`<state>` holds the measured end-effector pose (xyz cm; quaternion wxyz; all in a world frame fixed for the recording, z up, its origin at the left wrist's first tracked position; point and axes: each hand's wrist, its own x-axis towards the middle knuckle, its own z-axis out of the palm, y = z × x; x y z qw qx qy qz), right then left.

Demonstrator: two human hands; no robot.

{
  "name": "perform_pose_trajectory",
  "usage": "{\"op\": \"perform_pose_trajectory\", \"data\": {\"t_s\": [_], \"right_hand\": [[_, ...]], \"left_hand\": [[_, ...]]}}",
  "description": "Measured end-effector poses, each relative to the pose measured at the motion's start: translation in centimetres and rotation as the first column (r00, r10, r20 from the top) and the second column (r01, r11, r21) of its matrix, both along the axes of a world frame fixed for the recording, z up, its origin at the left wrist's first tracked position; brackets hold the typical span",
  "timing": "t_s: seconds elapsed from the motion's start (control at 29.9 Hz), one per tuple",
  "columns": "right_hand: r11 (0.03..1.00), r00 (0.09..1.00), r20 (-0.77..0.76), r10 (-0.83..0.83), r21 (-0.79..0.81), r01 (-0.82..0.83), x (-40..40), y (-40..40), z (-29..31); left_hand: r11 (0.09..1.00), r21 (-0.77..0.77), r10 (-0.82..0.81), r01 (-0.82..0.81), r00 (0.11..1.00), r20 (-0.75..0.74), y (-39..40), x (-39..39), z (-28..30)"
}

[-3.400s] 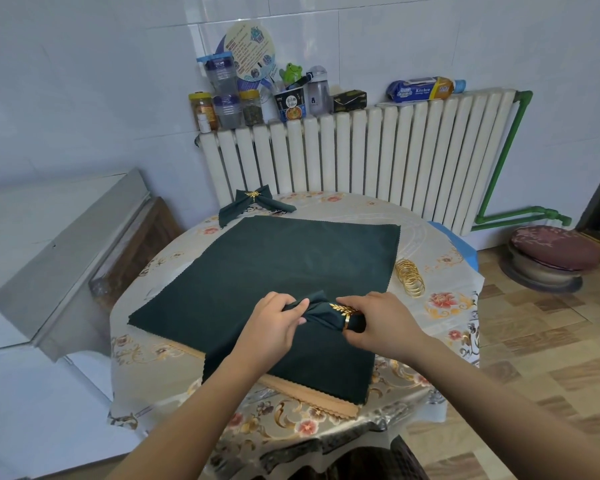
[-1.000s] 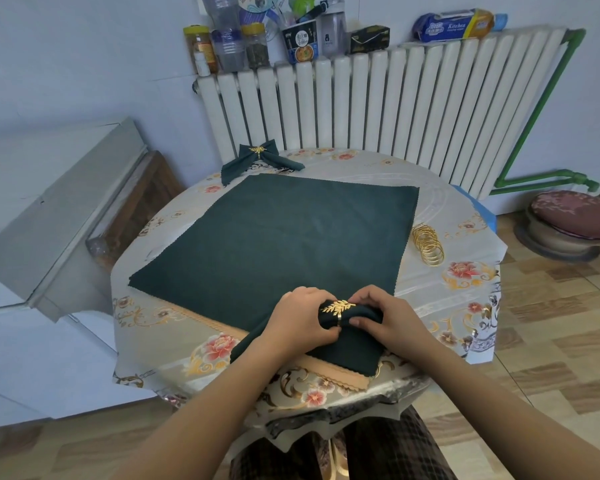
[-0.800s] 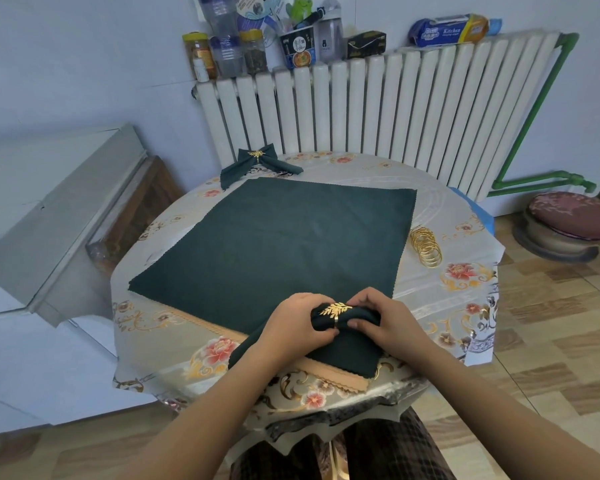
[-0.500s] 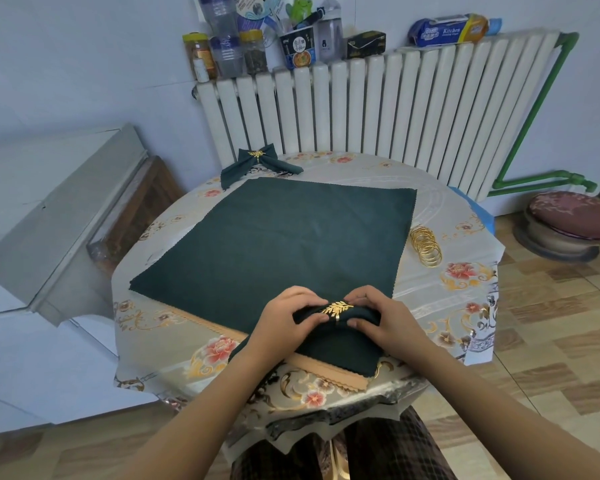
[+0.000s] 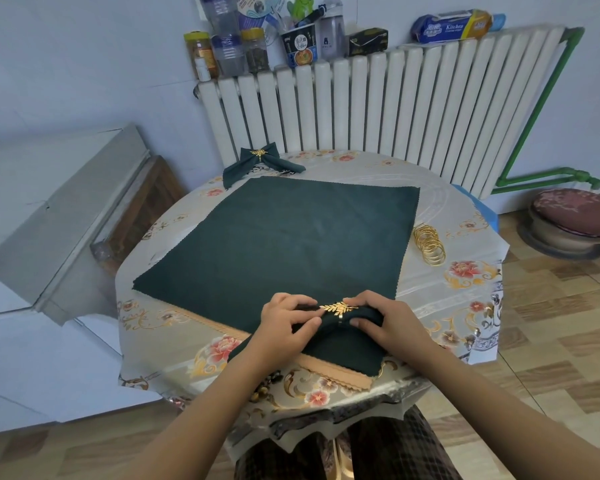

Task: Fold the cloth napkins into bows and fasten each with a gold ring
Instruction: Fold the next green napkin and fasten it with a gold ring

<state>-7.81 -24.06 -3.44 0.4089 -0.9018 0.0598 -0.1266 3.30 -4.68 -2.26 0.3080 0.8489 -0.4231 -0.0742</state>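
At the near edge of the flat green cloth [image 5: 278, 237] on the counter [image 5: 465, 292], the left hand [image 5: 284, 323] and right hand [image 5: 385, 320] curl their fingers around a folded napkin [image 5: 340, 344] wearing a gold leaf ring [image 5: 338, 307]. A finished bow [image 5: 260, 162] lies beyond the cloth's far left corner, and spare gold rings [image 5: 428, 242] lie just right of the cloth.

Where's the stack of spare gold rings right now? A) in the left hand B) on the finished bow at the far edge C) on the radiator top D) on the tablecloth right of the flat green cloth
D: the spare gold rings lie on the tablecloth, just past the right edge of the flat green cloth, away from both hands.
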Motion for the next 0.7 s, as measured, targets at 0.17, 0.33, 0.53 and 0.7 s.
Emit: {"op": "perform_pose_trajectory", "data": {"t_s": [0.17, 0.33, 0.53, 0.7], "right_hand": [[1.000, 1.000, -0.012, -0.004, 0.005, 0.004, 0.0, 0.1, 0.0], [1.000, 1.000, -0.016, -0.014, 0.017, 0.014, -0.1, 0.0, 0.0], [0.999, 1.000, -0.004, 0.005, 0.034, -0.005, 0.0, 0.0, -0.1], [1.000, 1.000, 0.001, 0.008, 0.027, -0.008, 0.0, 0.0, 0.0]], "left_hand": [[0.981, -0.029, 0.182, -0.191, 0.964, -0.192, -1.4, -0.7, 1.3], [0.988, 0.151, -0.024, 0.033, 0.998, -0.060, -3.2, -0.4, 1.9], [0.995, 0.075, -0.073, 0.072, 0.997, 0.010, -3.0, -0.6, 2.1], [0.988, 0.126, -0.096, 0.087, 0.993, 0.068, -2.7, -0.6, 2.7]]}}
